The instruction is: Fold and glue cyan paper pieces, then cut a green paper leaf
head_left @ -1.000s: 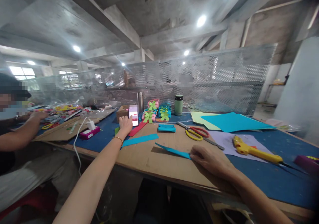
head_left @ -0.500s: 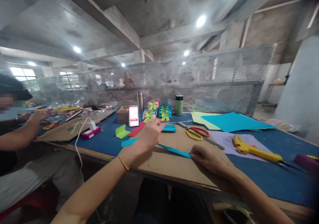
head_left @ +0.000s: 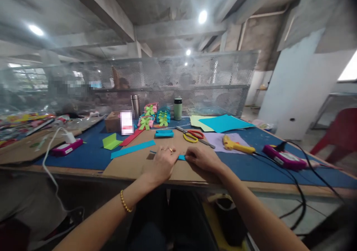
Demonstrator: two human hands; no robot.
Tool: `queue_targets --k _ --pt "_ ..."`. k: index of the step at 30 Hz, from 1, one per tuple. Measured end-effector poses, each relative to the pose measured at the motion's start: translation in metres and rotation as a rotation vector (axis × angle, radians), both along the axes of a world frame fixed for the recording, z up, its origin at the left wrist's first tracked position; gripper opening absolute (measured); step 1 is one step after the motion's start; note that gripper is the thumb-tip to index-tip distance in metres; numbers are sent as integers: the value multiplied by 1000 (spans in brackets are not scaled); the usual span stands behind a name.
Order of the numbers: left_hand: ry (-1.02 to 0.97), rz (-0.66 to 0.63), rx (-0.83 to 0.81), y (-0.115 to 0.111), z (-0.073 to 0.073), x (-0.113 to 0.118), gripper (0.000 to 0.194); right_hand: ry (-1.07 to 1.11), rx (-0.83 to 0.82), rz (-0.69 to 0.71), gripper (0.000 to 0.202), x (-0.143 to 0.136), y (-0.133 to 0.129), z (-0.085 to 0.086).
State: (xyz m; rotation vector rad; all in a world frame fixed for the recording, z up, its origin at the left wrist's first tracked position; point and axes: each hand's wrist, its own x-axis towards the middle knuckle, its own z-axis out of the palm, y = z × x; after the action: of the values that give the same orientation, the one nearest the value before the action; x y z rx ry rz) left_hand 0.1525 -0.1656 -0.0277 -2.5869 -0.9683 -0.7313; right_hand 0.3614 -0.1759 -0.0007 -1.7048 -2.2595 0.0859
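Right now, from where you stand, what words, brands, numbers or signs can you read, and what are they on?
No text can be read anywhere here.
Smartphone screen: pixelated, unreadable.
Left purple power strip: any markings too small to read.
Right purple power strip: likewise.
Yellow glue gun: no legible label.
Held blue paper strip: no writing visible.

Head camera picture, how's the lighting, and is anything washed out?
Head view: the brightest ceiling lamp glares with a halo; the phone screen is washed out, partly pixelated; a soft shadow lies on the cardboard below the right hand; under the table it's dark.
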Motion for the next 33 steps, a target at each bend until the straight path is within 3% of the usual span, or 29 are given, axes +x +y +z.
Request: queue_targets --k 7,17,24,29,31,33 --pt "64 59 -155 -8 -1 6 27 76 11 55 13 4 8 -10" --pt "72 67 -118 -3 -5 6 38 10 8 6 11 -2 3 0" --pt "128 44 -115 -3 -1 4 30 12 112 -85 11 20 -1 -14" --pt "153 18 -119 -5 3 3 33 -2 377 -130 17 35 -25 -18" --pt "167 26 -123 -6 4 3 34 -19 509 -71 22 29 -36 -20" --pt "170 33 -129 -7 5 4 34 -64 528 54 24 17 -44 -24"
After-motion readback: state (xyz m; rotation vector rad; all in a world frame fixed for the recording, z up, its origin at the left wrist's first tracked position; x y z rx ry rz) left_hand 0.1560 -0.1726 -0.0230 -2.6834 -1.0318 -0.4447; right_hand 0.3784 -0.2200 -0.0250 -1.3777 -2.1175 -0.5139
